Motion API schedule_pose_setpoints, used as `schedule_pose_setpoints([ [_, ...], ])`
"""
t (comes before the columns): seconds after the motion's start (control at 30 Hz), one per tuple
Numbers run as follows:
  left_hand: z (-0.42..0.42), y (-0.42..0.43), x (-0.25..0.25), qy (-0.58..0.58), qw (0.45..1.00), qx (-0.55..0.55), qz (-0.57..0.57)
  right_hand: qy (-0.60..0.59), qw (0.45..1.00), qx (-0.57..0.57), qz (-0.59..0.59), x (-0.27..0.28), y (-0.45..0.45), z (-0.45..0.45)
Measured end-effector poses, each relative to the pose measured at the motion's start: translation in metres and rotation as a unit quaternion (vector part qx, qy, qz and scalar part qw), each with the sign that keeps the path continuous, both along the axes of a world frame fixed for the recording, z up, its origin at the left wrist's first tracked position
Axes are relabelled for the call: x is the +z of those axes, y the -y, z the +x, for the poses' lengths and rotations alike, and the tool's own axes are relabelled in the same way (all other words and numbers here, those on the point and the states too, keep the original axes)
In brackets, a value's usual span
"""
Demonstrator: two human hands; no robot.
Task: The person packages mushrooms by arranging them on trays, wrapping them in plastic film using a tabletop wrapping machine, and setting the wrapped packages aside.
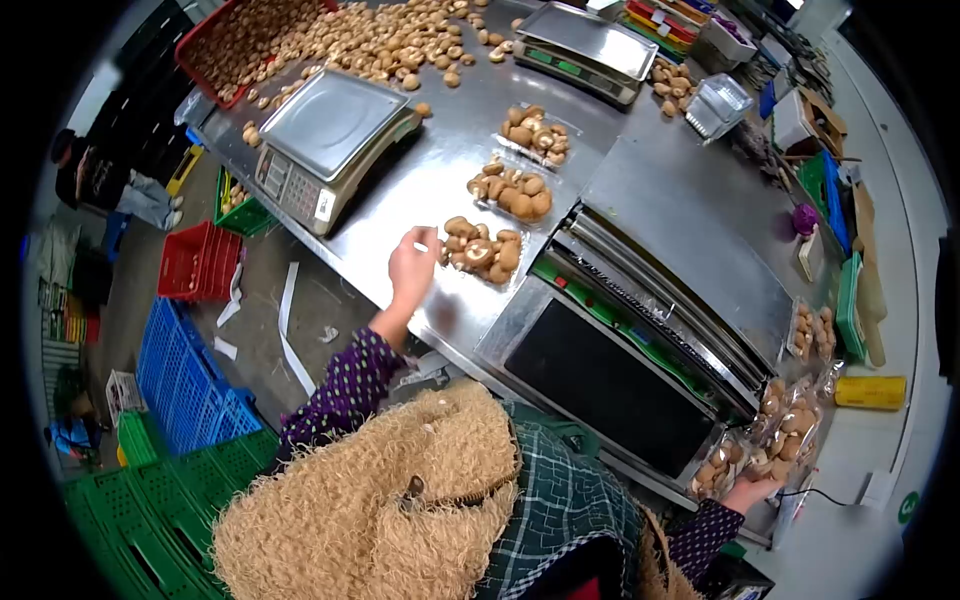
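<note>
My left hand (412,268) is over the steel table, its fingertips at the left edge of the nearest tray of brown mushrooms (480,250). Two more mushroom trays (512,190) (536,134) lie behind it in a row. At the lower right, my right hand (752,492) is at a pile of wrapped mushroom packs (790,435), fingers against a pack and partly hidden by it. Between my hands is a wrapping machine (600,375) with a black plate and rollers.
A scale (335,125) stands left, another (585,50) at the back. Loose mushrooms (375,40) spread from a red crate (215,60). Blue (190,375) and green crates (150,515) stand on the floor at left. A person (110,180) is far left. A yellow roll (870,391) lies right.
</note>
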State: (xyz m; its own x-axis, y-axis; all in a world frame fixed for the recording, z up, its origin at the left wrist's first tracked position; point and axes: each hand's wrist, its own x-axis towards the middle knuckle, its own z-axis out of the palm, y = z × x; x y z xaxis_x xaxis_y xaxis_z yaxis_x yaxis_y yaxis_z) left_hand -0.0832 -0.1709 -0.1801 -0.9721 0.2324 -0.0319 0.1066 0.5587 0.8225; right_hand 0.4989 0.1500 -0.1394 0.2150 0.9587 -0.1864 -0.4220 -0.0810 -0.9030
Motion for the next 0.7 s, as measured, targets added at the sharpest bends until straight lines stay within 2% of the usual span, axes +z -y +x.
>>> schedule_pose_setpoints([
  [0.03, -0.022, 0.018, -0.025, -0.084, 0.991, 0.020, -0.098, 0.024, 0.997, -0.057, -0.043, -0.016, -0.012, 0.017],
  [0.07, -0.037, 0.028, -0.049, -0.062, 0.988, 0.012, -0.144, 0.046, 0.989, -0.114, -0.085, -0.038, -0.026, 0.031],
  [0.1, -0.045, 0.031, -0.065, -0.012, 0.989, -0.005, -0.149, 0.047, 0.990, -0.108, -0.083, -0.058, -0.042, 0.054],
  [0.13, -0.056, 0.032, -0.094, 0.006, 0.992, -0.047, -0.117, 0.045, 0.988, -0.075, -0.131, -0.081, -0.055, 0.080],
  [0.17, -0.055, 0.029, -0.088, 0.024, 0.992, -0.090, -0.086, 0.042, 0.982, -0.044, -0.181, -0.086, -0.054, 0.081],
  [0.2, -0.048, 0.021, -0.083, 0.197, 0.978, -0.046, 0.040, 0.050, 0.986, -0.048, -0.148, -0.093, -0.048, 0.085],
  [0.23, -0.049, 0.019, -0.088, 0.199, 0.978, -0.048, 0.038, 0.052, 0.986, -0.050, -0.150, -0.082, -0.036, 0.076],
  [0.3, -0.055, 0.015, -0.100, 0.261, 0.940, -0.058, 0.213, 0.236, 0.943, -0.178, -0.155, -0.053, -0.014, 0.054],
  [0.33, -0.056, 0.015, -0.097, 0.267, 0.933, -0.057, 0.235, 0.322, 0.903, -0.238, -0.154, -0.047, -0.010, 0.050],
  [0.37, -0.056, 0.017, -0.100, 0.264, 0.933, -0.060, 0.235, 0.319, 0.904, -0.240, -0.155, -0.049, -0.009, 0.057],
  [0.4, -0.058, 0.020, -0.103, 0.264, 0.934, -0.038, 0.237, 0.355, 0.903, -0.230, -0.068, -0.054, -0.008, 0.070],
  [0.43, -0.060, 0.022, -0.097, 0.260, 0.935, -0.018, 0.239, 0.386, 0.895, -0.220, 0.019, -0.047, 0.002, 0.059],
  [0.5, -0.060, 0.035, -0.083, 0.246, 0.935, -0.020, 0.256, 0.368, 0.902, -0.225, 0.011, -0.025, 0.018, 0.037],
  [0.63, -0.075, 0.059, -0.041, 0.181, 0.934, 0.022, 0.308, 0.350, 0.912, -0.204, 0.065, -0.006, 0.039, -0.017],
  [0.7, -0.077, 0.055, -0.007, 0.154, 0.932, 0.005, 0.329, 0.400, 0.897, -0.127, 0.141, 0.000, 0.041, -0.053],
])
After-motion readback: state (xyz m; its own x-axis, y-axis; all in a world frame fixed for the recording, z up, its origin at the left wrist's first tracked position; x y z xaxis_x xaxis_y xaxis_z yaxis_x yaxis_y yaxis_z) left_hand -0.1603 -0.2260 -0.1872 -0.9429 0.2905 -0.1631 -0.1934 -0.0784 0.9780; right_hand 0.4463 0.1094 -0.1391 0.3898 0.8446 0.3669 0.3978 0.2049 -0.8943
